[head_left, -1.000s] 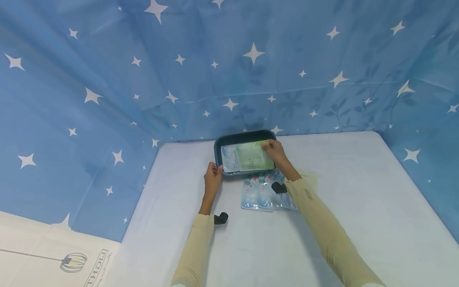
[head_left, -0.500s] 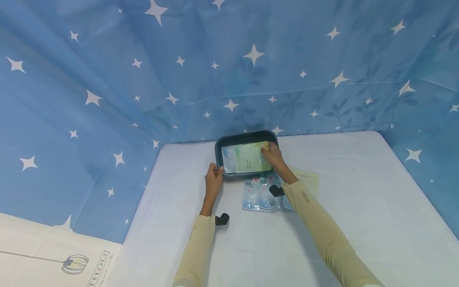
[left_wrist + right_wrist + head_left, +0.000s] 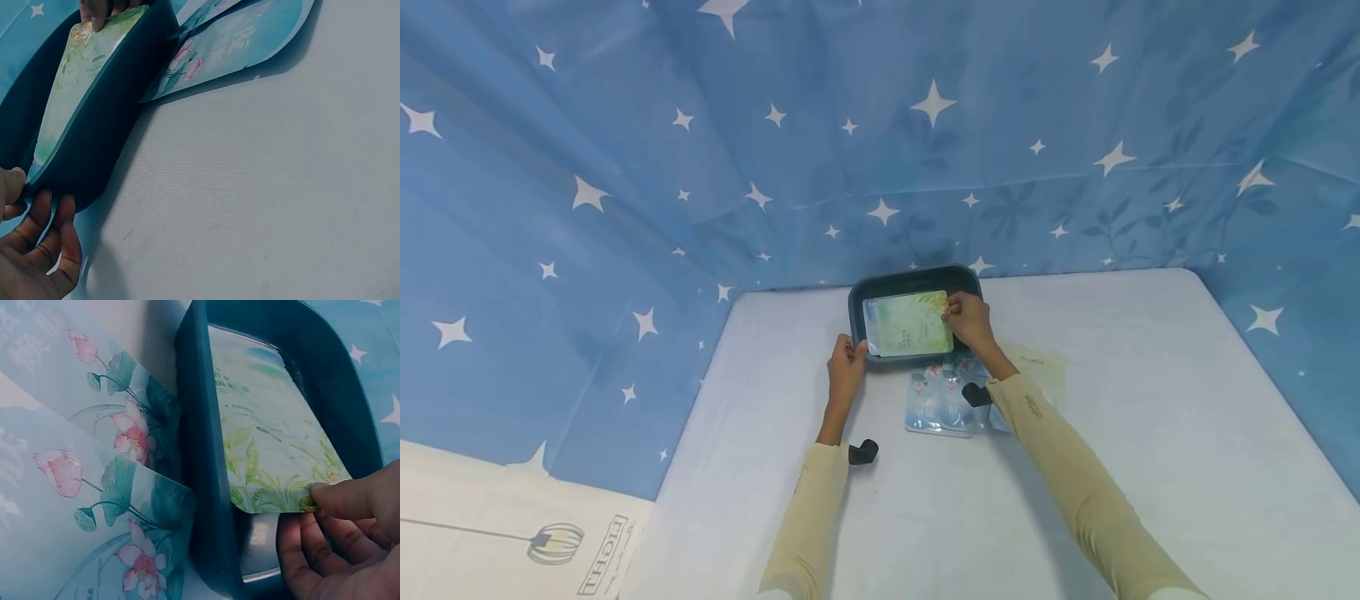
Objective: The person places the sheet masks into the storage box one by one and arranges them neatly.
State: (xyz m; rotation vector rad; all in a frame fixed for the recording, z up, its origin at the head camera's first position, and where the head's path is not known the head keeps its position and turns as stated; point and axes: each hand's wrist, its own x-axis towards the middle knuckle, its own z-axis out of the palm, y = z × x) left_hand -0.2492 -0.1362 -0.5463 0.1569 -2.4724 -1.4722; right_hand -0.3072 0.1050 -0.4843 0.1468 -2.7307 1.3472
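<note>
A dark teal plastic tray [image 3: 915,283] stands at the table's back edge. Its near left corner is pinched by my left hand [image 3: 846,371], thumb over the rim and fingertips [image 3: 65,209] against the outer wall. Inside the tray lies a flat green packet [image 3: 913,325] printed with leaves. My right hand [image 3: 972,321] pinches that packet's right end between thumb and fingers, as the right wrist view shows closely. Beneath the green packet shows a silvery, shiny surface [image 3: 259,544]. Several pale blue packets with pink lotus flowers [image 3: 928,408] lie just in front of the tray, overlapping.
A pale yellow packet [image 3: 1045,375] lies right of the blue ones, partly behind the right forearm. The white-covered table [image 3: 940,517] spreads toward me. A blue curtain with white stars [image 3: 880,150] hangs directly behind the tray. Black wrist mounts [image 3: 863,452] stick out from the sleeves.
The green packet has shifted left inside the tray and now covers most of the pale blue packet there. My right hand has moved slightly left with it; the left hand keeps its grip.
</note>
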